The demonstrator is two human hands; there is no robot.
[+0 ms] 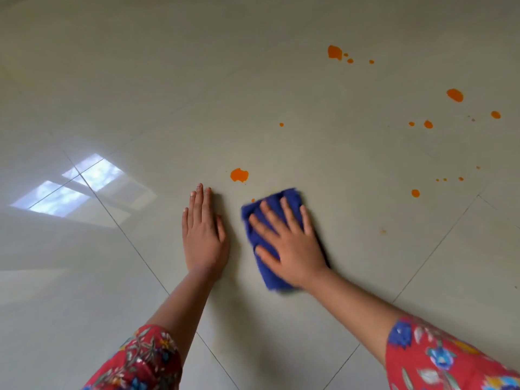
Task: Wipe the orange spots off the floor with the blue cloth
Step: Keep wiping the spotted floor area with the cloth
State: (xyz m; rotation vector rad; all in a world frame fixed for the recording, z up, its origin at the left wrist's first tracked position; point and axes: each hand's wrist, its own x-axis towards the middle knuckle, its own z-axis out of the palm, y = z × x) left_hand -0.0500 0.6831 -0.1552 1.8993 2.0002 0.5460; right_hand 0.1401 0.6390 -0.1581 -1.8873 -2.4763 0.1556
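Note:
A folded blue cloth (254, 235) lies on the pale tiled floor (351, 220). My right hand (289, 240) presses flat on it with fingers spread. My left hand (203, 229) rests flat on the floor just left of the cloth, holding nothing. A large orange spot (239, 175) sits just beyond both hands, and a tiny orange fleck (253, 200) shows at the cloth's far left edge. Several more orange spots are scattered to the right and far right, such as a blot (334, 52) at the back, one (454, 95) farther right and one (415, 193) nearer.
Dark grout lines (126, 235) cross the glossy tiles diagonally. A bright window reflection (81, 184) lies on the floor at the left. A faint yellowish smear (383, 231) marks the tile right of the cloth.

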